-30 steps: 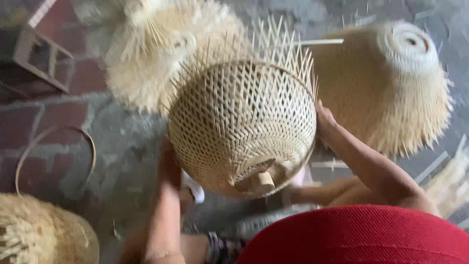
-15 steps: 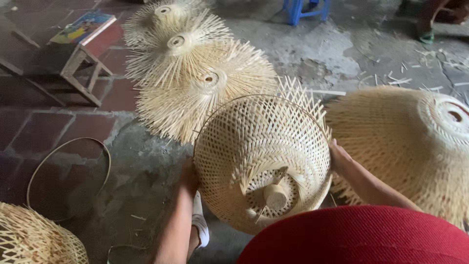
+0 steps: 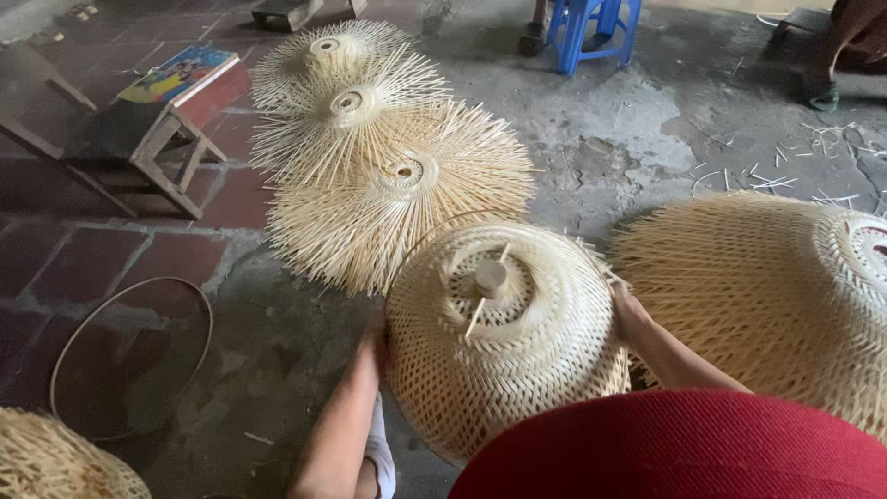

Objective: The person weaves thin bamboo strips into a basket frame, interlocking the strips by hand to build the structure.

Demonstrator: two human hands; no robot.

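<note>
A dome-shaped woven bamboo basket (image 3: 504,337) sits between my hands, its closed top turned up towards me. A small wooden knob (image 3: 491,276) with a thin stick through it stands at its crown. My left hand (image 3: 374,340) presses the basket's left side, fingers mostly hidden behind the weave. My right hand (image 3: 630,311) grips its right side. A red hat brim (image 3: 674,448) covers the lower right of the view.
Three unfinished baskets with splayed bamboo strips (image 3: 397,176) lie in a row behind. A large woven dome (image 3: 785,286) sits at right, another (image 3: 55,462) at bottom left. A thin hoop (image 3: 129,356) lies on the floor. A wooden stool (image 3: 166,111) and a blue stool (image 3: 591,28) stand farther back.
The basket has been turned over between my hands: its open mouth faced me before, and its closed top with the knob now faces up. The view has tilted towards the far floor.
</note>
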